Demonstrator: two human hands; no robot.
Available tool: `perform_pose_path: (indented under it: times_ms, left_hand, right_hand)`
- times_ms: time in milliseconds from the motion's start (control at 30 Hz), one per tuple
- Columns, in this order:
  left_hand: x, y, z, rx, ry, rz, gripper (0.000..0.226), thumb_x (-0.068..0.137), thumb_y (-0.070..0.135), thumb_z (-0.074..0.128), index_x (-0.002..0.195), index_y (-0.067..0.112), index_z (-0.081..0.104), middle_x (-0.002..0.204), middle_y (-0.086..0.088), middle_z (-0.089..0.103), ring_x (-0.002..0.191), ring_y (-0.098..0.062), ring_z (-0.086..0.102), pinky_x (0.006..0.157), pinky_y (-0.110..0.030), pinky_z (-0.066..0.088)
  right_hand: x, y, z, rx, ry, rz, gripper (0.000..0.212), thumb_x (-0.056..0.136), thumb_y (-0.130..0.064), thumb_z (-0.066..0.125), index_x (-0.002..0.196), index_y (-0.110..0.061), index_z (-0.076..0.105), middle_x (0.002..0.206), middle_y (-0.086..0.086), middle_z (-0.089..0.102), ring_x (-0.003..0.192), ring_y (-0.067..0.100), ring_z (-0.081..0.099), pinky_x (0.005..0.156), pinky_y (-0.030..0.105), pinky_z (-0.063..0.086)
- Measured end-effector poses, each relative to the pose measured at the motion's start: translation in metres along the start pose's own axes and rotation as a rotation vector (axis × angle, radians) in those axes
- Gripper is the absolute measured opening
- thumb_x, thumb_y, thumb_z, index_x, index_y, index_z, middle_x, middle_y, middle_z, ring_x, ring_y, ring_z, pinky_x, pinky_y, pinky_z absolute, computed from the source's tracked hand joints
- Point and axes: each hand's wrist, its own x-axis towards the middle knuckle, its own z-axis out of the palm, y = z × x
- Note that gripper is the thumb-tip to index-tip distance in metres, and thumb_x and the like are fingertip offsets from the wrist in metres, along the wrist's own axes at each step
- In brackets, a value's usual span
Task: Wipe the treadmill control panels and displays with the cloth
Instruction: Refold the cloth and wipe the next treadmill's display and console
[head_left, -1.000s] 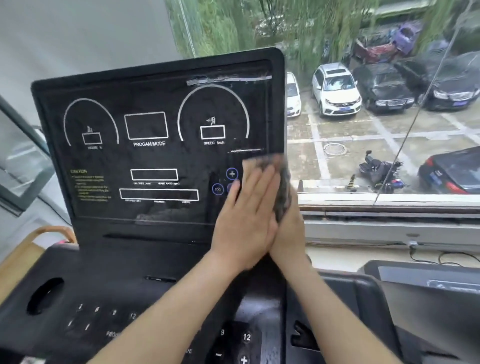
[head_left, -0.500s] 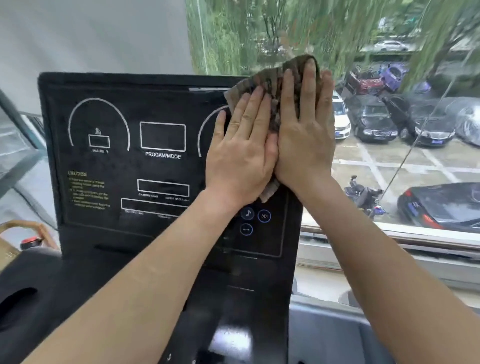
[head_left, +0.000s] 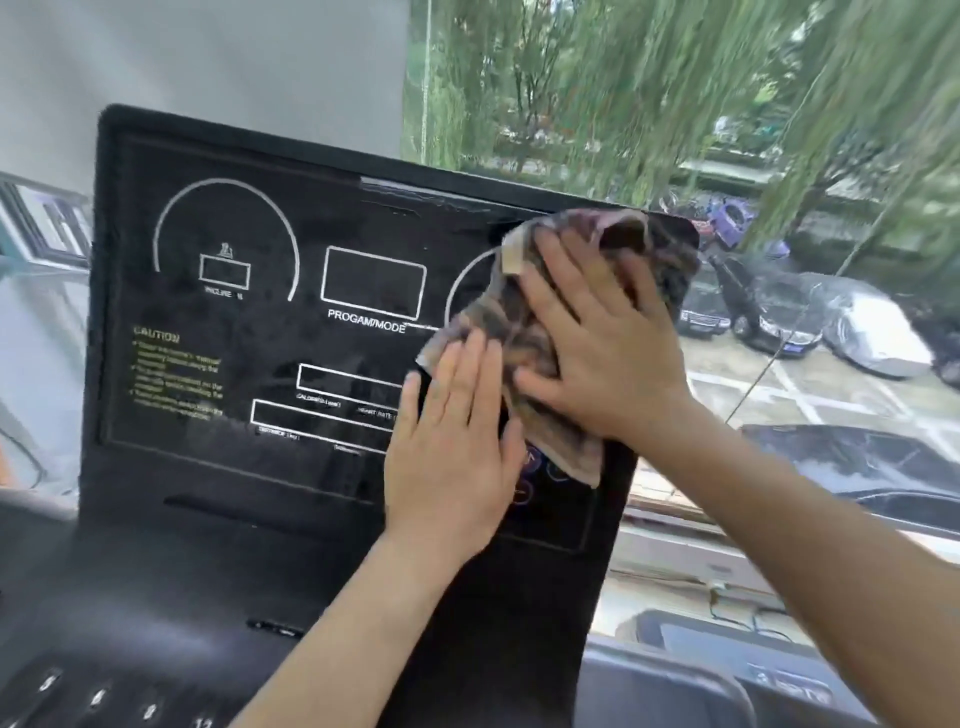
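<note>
The black treadmill display panel (head_left: 249, 332) stands upright in front of me, with white dial outlines and a PROGAM/MODE box. A brown patterned cloth (head_left: 498, 322) lies flat against its right side, over the speed dial. My right hand (head_left: 602, 343) presses the cloth onto the panel with spread, straight fingers. My left hand (head_left: 452, 441) lies flat lower down, its fingertips on the cloth's lower left edge and its palm on the panel. The round buttons (head_left: 530, 467) show partly between the hands.
Below the display is the lower console (head_left: 104, 691) with numbered keys. A large window (head_left: 779, 260) on the right shows trees and parked cars. Another treadmill's console (head_left: 691, 675) sits at the lower right. A white wall is behind the panel.
Both hands and the cloth rose from the lower right buttons to the panel's top right corner, then slid slightly left and down; my left hand dropped lower than the right.
</note>
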Motion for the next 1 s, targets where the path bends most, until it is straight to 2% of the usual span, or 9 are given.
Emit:
perform_pose_path:
  times_ms: [167,267,334,434,500,601,667,867,1001]
  left_hand:
    - [0.078,-0.033,-0.028,0.017,0.080,-0.023,0.056,0.097,0.034,0.033,0.146,0.009,0.039,0.153,-0.008,0.036,0.142,-0.021,0.032,0.117,-0.046,0.019]
    - [0.033,-0.055,-0.024,0.000,0.061,-0.033,0.051,0.097,0.026,0.036,0.143,0.005,0.041,0.152,-0.012,0.036,0.142,-0.024,0.031,0.117,-0.046,0.021]
    - [-0.014,-0.060,-0.018,-0.041,0.043,-0.091,0.049,0.096,0.022,0.040,0.141,0.001,0.042,0.150,-0.014,0.039,0.141,-0.026,0.033,0.115,-0.046,0.026]
    - [-0.070,-0.065,-0.012,-0.073,-0.025,-0.137,0.048,0.090,0.019,0.042,0.132,-0.002,0.051,0.143,-0.015,0.046,0.136,-0.028,0.040,0.114,-0.045,0.028]
    - [-0.091,-0.070,-0.012,-0.099,-0.080,-0.136,0.043,0.086,0.019,0.043,0.121,0.000,0.059,0.137,-0.013,0.051,0.131,-0.027,0.044,0.115,-0.040,0.026]
    - [-0.086,-0.072,-0.014,-0.107,-0.025,-0.127,0.028,0.083,0.017,0.056,0.105,0.001,0.064,0.124,-0.014,0.057,0.121,-0.030,0.053,0.115,-0.039,0.027]
    - [-0.057,-0.072,-0.015,-0.103,0.076,-0.107,0.028,0.083,0.015,0.062,0.107,0.000,0.063,0.117,-0.017,0.057,0.117,-0.033,0.054,0.113,-0.043,0.032]
    - [0.056,-0.096,-0.039,-0.056,0.221,-0.109,0.049,0.094,0.027,0.053,0.138,0.007,0.047,0.132,-0.014,0.052,0.124,-0.030,0.048,0.111,-0.043,0.030]
    - [0.051,-0.124,-0.050,-0.082,0.238,-0.143,0.040,0.096,0.020,0.045,0.132,0.009,0.057,0.132,-0.008,0.057,0.115,-0.023,0.053,0.102,-0.043,0.042]
  right_hand:
    - [0.064,-0.015,-0.006,0.012,0.031,0.245,0.070,0.094,-0.051,0.033,0.154,-0.018,0.019,0.161,0.003,0.019,0.148,0.022,0.015,0.118,0.052,0.009]
    - [0.031,-0.065,0.007,0.009,0.000,0.109,0.064,0.100,-0.047,0.030,0.155,-0.016,0.018,0.162,0.005,0.013,0.149,0.022,0.012,0.118,0.051,0.007]
    - [-0.001,-0.103,0.016,0.069,-0.069,0.025,0.064,0.100,-0.045,0.033,0.155,-0.018,0.016,0.162,0.002,0.013,0.146,0.022,0.021,0.117,0.048,0.006]
    - [-0.048,-0.135,0.023,0.089,-0.158,-0.097,0.065,0.096,-0.047,0.039,0.153,-0.017,0.024,0.156,0.000,0.031,0.135,0.021,0.040,0.117,0.044,0.009]
    - [-0.069,-0.138,0.019,0.086,-0.206,-0.208,0.065,0.093,-0.047,0.042,0.149,-0.016,0.035,0.139,-0.003,0.055,0.123,0.019,0.048,0.114,0.042,0.016]
    - [-0.058,-0.114,0.014,0.058,-0.178,-0.406,0.064,0.092,-0.049,0.043,0.148,-0.019,0.038,0.145,-0.002,0.047,0.129,0.018,0.043,0.115,0.040,0.017]
    - [-0.020,-0.083,0.010,-0.010,-0.156,-0.457,0.066,0.091,-0.054,0.041,0.150,-0.025,0.033,0.148,0.000,0.044,0.130,0.021,0.043,0.114,0.043,0.018]
    - [0.132,-0.053,-0.014,-0.050,-0.064,-0.089,0.069,0.091,-0.060,0.032,0.152,-0.030,0.027,0.157,0.002,0.029,0.137,0.028,0.037,0.110,0.054,0.025]
    - [0.153,-0.082,-0.008,-0.011,-0.078,0.075,0.072,0.092,-0.060,0.026,0.154,-0.028,0.011,0.160,0.001,0.021,0.146,0.027,0.019,0.113,0.055,0.018]
